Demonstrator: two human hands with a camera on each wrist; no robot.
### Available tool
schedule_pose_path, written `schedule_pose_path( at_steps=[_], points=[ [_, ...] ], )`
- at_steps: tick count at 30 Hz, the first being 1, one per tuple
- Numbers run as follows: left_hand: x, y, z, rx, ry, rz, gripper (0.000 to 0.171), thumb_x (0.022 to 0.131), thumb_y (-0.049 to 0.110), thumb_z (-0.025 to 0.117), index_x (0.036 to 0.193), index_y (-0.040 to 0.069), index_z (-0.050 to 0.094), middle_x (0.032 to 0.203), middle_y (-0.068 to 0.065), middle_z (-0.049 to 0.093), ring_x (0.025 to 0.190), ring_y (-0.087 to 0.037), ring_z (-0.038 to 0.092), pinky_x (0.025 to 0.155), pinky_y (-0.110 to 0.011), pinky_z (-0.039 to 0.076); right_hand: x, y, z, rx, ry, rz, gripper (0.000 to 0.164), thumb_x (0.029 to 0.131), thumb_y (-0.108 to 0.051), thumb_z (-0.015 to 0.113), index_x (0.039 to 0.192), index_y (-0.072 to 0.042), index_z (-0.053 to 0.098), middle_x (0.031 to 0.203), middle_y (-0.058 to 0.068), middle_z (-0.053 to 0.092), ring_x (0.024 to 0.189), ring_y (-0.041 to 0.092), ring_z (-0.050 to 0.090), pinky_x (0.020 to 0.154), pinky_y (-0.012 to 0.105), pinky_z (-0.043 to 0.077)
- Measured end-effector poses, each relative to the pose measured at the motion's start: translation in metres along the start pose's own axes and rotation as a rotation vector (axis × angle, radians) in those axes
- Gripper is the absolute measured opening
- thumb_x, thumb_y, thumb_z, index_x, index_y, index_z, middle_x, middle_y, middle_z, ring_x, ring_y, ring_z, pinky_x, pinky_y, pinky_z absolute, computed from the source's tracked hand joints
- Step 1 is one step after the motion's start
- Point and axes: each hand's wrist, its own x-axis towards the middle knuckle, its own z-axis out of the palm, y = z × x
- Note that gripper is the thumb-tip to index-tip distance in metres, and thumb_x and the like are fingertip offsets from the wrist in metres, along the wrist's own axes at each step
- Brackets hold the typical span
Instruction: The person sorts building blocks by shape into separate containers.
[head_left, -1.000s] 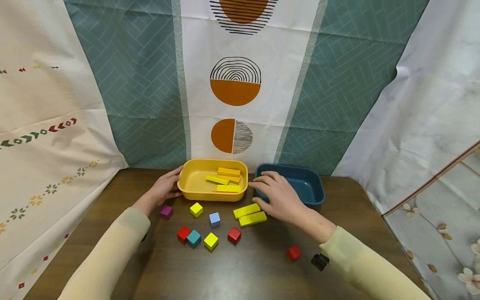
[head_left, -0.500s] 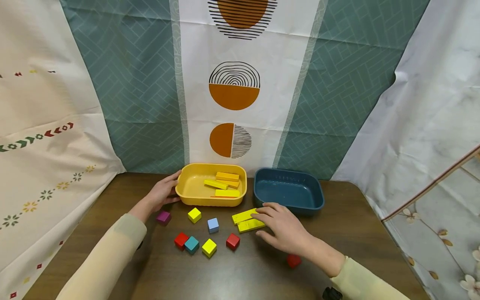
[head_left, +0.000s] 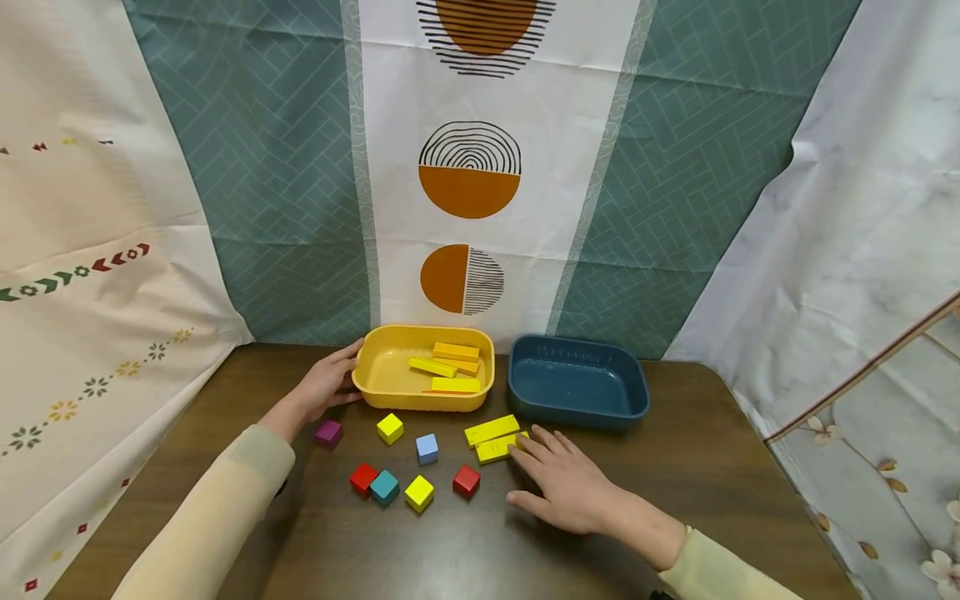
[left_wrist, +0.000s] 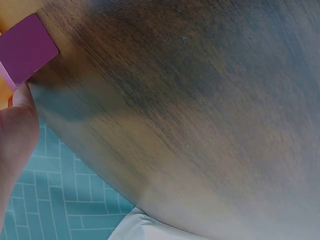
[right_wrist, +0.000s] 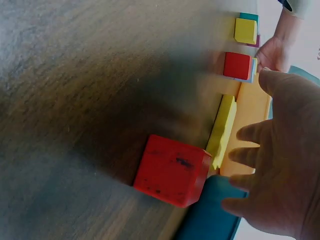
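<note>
My left hand [head_left: 326, 385] rests at the left end of a yellow bin [head_left: 423, 402], fingers and thumb extended against its side. In the left wrist view its thumb [left_wrist: 21, 120] shows beside a purple cube [left_wrist: 27, 50]. Several yellow and orange blocks lie inside the bin. My right hand [head_left: 566, 483] is spread over the table, palm down and holding nothing. Its fingertips overlap the right end of a yellow rectangular block [head_left: 498, 447] in the head view; contact cannot be told. Another yellow block [head_left: 491, 430] lies just behind. Close to that hand is a red cube [right_wrist: 170, 170].
A dark blue bin [head_left: 577, 414] stands right of the yellow one. Scattered in front are a yellow cube [head_left: 390, 428], a light blue cube [head_left: 427, 449], a teal cube [head_left: 385, 488], another yellow cube [head_left: 419, 493] and red cubes [head_left: 466, 482]. Curtains hang behind the table.
My right hand has moved from the gap between the bins toward me, over the table, and now covers the right-hand red cube. The left hand stays at the yellow bin.
</note>
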Motion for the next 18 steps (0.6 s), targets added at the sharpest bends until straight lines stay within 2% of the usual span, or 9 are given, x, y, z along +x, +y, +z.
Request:
schedule_pose_path(
  at_steps=[10, 18],
  points=[
    [0.0001, 0.0012, 0.0, -0.003, -0.007, 0.009, 0.057, 0.112, 0.024, 0.036, 0.165, 0.029, 0.018, 0.168, -0.014, 0.022, 0.135, -0.042, 0.048, 0.105, -0.054, 0.046, 0.0074, 0.0016, 0.0048, -0.035, 0.02, 0.05, 0.083, 0.099, -0.069, 0.044, 0.157, -0.01, 0.043, 0.162, 0.01, 0.036, 0.151, 0.034, 0.026, 0.121, 0.059, 0.019],
    [-0.0008, 0.0012, -0.0001, -0.01, -0.003, -0.008, 0.057, 0.112, 0.023, 0.036, 0.165, 0.029, 0.017, 0.168, -0.014, 0.02, 0.135, -0.042, 0.048, 0.105, -0.054, 0.046, 0.0098, 0.0023, 0.0085, -0.06, 0.025, 0.052, 0.086, 0.097, -0.075, 0.04, 0.154, -0.011, 0.047, 0.161, 0.009, 0.038, 0.148, 0.034, 0.029, 0.12, 0.06, 0.021]
  ],
)
